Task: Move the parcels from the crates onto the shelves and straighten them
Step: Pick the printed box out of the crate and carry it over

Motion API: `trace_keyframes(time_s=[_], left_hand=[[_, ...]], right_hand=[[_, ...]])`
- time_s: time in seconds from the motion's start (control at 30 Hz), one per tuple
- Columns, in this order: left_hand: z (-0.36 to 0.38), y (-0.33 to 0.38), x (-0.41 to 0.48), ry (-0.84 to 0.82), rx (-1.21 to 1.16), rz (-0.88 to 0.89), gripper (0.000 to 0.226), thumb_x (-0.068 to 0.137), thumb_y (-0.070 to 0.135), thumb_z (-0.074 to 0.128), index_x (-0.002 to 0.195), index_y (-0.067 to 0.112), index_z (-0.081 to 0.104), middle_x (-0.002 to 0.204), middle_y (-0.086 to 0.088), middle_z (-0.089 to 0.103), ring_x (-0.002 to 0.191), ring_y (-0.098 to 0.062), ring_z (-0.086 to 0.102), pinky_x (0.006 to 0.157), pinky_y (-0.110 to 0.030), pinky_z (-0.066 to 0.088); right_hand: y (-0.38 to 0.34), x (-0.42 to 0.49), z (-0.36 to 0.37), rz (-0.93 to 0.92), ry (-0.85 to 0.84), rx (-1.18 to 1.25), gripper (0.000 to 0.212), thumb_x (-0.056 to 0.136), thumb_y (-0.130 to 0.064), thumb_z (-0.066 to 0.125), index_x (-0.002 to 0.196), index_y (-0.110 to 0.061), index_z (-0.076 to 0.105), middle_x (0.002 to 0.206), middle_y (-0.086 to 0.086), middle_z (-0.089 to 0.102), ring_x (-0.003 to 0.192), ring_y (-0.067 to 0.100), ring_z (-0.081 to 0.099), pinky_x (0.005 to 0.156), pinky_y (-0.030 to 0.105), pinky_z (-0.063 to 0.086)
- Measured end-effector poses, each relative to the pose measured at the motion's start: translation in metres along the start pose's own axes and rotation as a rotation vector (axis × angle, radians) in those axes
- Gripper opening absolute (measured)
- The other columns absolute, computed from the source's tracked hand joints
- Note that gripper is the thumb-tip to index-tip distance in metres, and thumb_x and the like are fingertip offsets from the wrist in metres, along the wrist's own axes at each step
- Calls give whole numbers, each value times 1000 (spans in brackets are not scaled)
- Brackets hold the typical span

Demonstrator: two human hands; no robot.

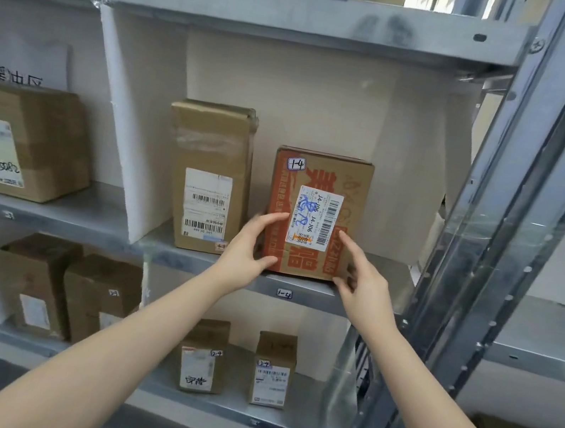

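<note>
Two spread grips, left hand (249, 245) and right hand (362, 277), touch lower corners of the orange-printed cardboard box (316, 212). Likely light and stiff; its sides suit holding.

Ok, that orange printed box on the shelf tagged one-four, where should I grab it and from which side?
Take the orange box by its side faces, low down, coming in from the front and clamping both at once. It stands upright at the shelf edge, with a gap to the brown box on its left and free space on its right.
</note>
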State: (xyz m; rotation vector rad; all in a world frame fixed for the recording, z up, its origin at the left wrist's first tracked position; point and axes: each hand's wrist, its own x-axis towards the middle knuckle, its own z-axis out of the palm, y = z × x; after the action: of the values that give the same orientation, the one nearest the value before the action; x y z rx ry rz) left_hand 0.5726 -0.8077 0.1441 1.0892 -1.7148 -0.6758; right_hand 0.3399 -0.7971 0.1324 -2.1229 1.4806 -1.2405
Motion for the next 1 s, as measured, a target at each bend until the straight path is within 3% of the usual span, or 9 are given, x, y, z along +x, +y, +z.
trace_keyframes(time_s=[0.1, 0.33, 0.57, 0.67, 0.73, 0.8, 0.9, 1.0], left_hand=[[-2, -7, -2, 31, 40, 3, 78, 91, 0, 66, 130, 62, 42, 158, 7, 30, 147, -15, 30, 114, -50, 39], [-10, -7, -14, -11, -12, 8, 75, 91, 5, 68, 137, 58, 41, 163, 4, 22, 151, -16, 22, 118, -51, 33], [-11, 8, -36, -48, 32, 10, 71, 93, 8, 67, 143, 49, 38, 165, 6, 17, 151, -14, 19, 122, -44, 26], [-13, 7, -48, 12, 54, 5, 62, 92, 22, 69, 142, 47, 41, 162, 9, 24, 148, -12, 26, 121, -43, 28], [-12, 4, -63, 32, 120, 45, 53, 93, 32, 67, 140, 43, 45, 156, 12, 35, 143, -8, 33, 118, -40, 31], [-10, 3, -78, -13, 194, 98, 47, 95, 35, 64, 139, 40, 48, 150, 14, 42, 138, -3, 37, 117, -38, 33], [3, 11, -88, -167, 337, 141, 47, 99, 40, 56, 145, 37, 44, 153, 12, 39, 141, -4, 33, 118, -35, 29], [31, 30, -78, -361, 541, 220, 55, 102, 45, 47, 153, 33, 32, 161, 7, 29, 148, -11, 23, 119, -31, 18]], right_hand=[[-2, -6, 1, 0, 12, -29, 79, 91, -8, 65, 147, -50, 27, 142, -3, 52, 124, 19, 55, 105, 32, 45], [-15, -20, -7, 15, 73, -83, 68, 93, -21, 63, 149, -42, 29, 149, -11, 44, 135, 14, 44, 110, 35, 38], [-29, -42, -11, 74, 29, -117, 68, 95, -26, 61, 150, -42, 25, 155, -11, 36, 142, 16, 34, 115, 41, 32], [-35, -56, -13, 92, 16, -122, 65, 95, -30, 59, 150, -42, 25, 153, -12, 39, 138, 17, 40, 112, 39, 34], [-36, -65, -14, 130, 3, -171, 63, 95, -37, 58, 149, -43, 26, 150, -8, 44, 123, 18, 54, 105, 36, 40], [-37, -75, -16, 150, 8, -230, 58, 96, -42, 55, 148, -43, 29, 146, -4, 48, 112, 17, 59, 98, 33, 43], [-34, -91, -27, 148, -3, -361, 54, 97, -48, 48, 148, -38, 34, 148, -6, 46, 131, 17, 47, 106, 36, 40], [-26, -109, -54, 128, -3, -518, 52, 97, -51, 44, 145, -33, 42, 150, -5, 45, 137, 16, 41, 109, 35, 38]])
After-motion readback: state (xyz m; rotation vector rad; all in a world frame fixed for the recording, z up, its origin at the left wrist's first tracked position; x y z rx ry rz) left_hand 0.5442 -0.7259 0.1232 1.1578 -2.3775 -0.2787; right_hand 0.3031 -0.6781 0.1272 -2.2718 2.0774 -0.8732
